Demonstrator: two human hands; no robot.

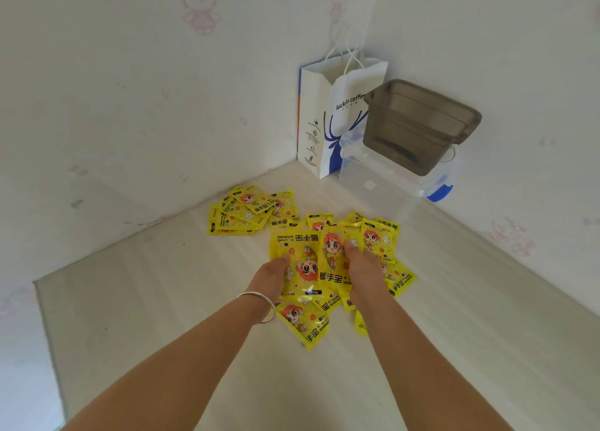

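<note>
2-handed gather of packets [302, 265].
Gripping left edge with left hand [271, 276], right edge with curled right hand [362, 266]; long axis pointing away, both equally near.

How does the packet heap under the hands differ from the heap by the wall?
The heap under the hands is larger and spread wide; the heap by the wall is smaller and tighter. The left hand and right hand touch the first; nothing touches the second. Both are yellow hand-warmer packets.
</note>
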